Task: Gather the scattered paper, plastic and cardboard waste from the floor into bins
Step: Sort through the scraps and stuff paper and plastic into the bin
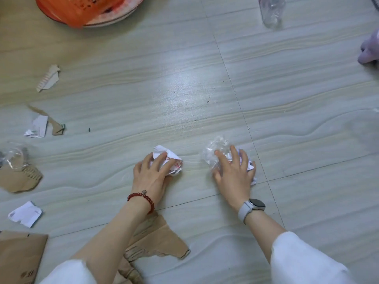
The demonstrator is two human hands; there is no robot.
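Head view, looking down at the floor, pale wood-grain tiles.

Hands first. Both arms reach forward from the lower frame, white sleeves pushed up. Left hand, lower centre, palm down, fingers curled over a paper ball and gripping it against the floor; red bead bracelet on that wrist. Right hand, just right of it, palm down, fingers spread and bent over a plastic wad with crumpled paper under the fingertips; it grasps that bundle on the floor. Grey watch on that wrist. The two hands are near each other, not touching.

Count, largest to smallest:
- Bin: 1, orange, tipped, upper left, cut by the frame edge.
- Cardboard: 5 pieces. Slab lower left corner; torn sheet under the left forearm; piece at left edge; strip mid left; scrap upper left.
- Clear bottle: 1, top right, blurred.
- Clear plastic: 2. The wad under the right hand, plus a cup-like piece at left edge touching the cardboard there.
- Loose paper: 2 flat scraps, one lower left, one beside the strip; plus 2 crumpled lots under the hands.
- Purple object, right edge: 1; cannot tell what it is.
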